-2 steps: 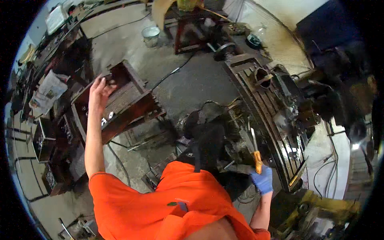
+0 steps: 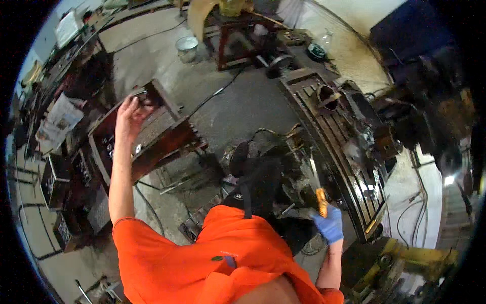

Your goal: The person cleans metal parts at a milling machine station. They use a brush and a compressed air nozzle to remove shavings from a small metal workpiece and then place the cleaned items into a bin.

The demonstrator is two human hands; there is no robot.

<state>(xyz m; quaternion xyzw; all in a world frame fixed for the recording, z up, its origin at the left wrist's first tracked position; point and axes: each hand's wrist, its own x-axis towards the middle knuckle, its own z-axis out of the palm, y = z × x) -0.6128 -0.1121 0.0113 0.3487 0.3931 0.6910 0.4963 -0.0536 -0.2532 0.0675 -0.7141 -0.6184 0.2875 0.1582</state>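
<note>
Left hand (image 2: 129, 114): bare, curled on small dark part over rusty metal tray (image 2: 152, 139).
Right hand (image 2: 329, 225): gloved, gripped orange-handled tool (image 2: 321, 200).
Risk: overstretched, part could drop.

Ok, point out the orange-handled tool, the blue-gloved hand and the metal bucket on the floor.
orange-handled tool (image 2: 321, 201): head view, on the orange handle just above the glove.
right hand (image 2: 329, 226): head view, on the back of the blue glove.
metal bucket (image 2: 187, 48): head view, on its side wall.

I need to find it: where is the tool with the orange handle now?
In the head view, lower right: the orange-handled tool is in the gloved right hand, beside the slotted machine table.
</note>
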